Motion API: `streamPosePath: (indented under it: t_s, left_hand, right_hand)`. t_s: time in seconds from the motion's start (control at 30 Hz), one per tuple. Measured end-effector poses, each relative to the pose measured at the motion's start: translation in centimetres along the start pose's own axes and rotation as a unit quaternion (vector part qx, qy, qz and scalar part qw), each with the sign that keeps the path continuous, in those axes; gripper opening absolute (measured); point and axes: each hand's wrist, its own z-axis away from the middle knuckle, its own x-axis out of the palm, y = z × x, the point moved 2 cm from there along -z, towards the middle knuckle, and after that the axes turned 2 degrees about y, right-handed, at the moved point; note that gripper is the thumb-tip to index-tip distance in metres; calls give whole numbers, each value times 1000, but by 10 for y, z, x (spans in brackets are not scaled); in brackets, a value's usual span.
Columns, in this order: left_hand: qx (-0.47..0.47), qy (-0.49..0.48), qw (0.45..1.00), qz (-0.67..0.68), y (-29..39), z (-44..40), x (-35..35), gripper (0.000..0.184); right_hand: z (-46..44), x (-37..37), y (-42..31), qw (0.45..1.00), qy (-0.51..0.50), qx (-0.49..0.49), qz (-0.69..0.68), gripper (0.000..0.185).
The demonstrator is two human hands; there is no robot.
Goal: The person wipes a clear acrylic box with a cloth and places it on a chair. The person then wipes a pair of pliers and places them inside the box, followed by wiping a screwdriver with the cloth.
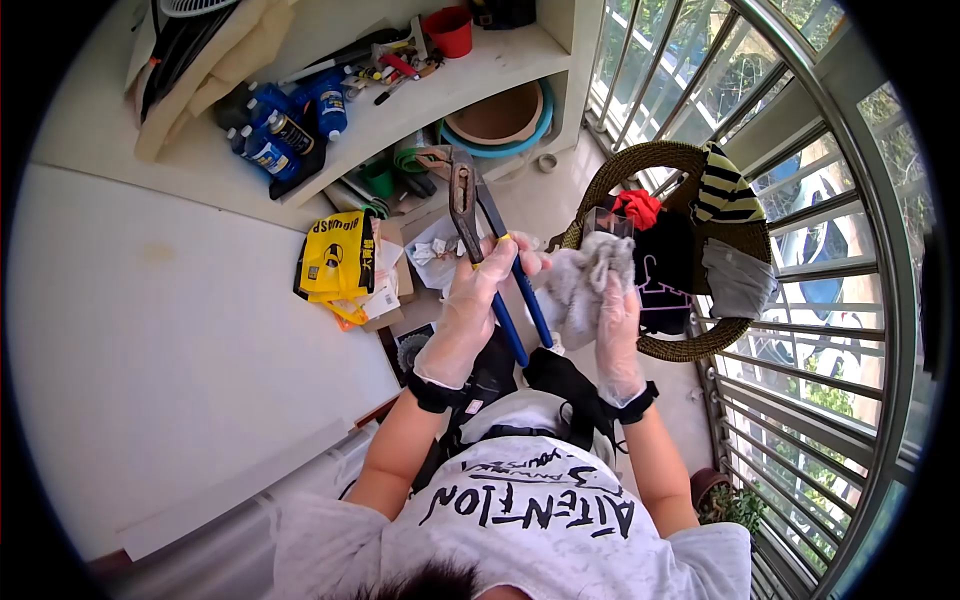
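Observation:
My left hand (468, 310), in a clear plastic glove, is closed around a pair of water pump pliers (465, 205). Their rusty jaws point up and away from me, and the blue handles (508, 325) hang spread below the hand. A grey-white fluffy rag (570, 290) is gripped in my right hand (617, 335), which is gloved too. The rag hangs just right of the pliers, and I cannot tell whether the two touch. Behind the right hand stands a woven basket (625, 160) with clothes in it, among them a striped yellow-black cloth (725, 185).
Blue bottles (275, 140), loose tools (395, 65) and a red pot (450, 32) stand on the shelf ahead. Under it are basins (500, 115) and a yellow bag (338, 255). A white board (180, 350) lies left; metal railings (820, 330) run along the right.

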Motion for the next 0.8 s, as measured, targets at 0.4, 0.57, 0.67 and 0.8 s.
streamPosePath:
  t_s: [0.4, 0.57, 0.67, 0.8]
  left_hand:
    - [-173, 19, 982, -74, -23, 17, -8, 13]
    - [-128, 114, 964, -204, -42, 15, -49, 23]
    - [86, 157, 782, -597, -51, 8, -70, 40]
    - [96, 137, 640, -750, -36, 4, -64, 54]
  right_hand:
    - [-35, 60, -33, 819, -208, -303, 439, 48]
    - [-38, -12, 35, 980, -47, 186, -62, 29]
    - [-42, -22, 12, 983, 29, 118, -141, 29]
    - [-41, -5, -17, 998, 33, -46, 11, 34]
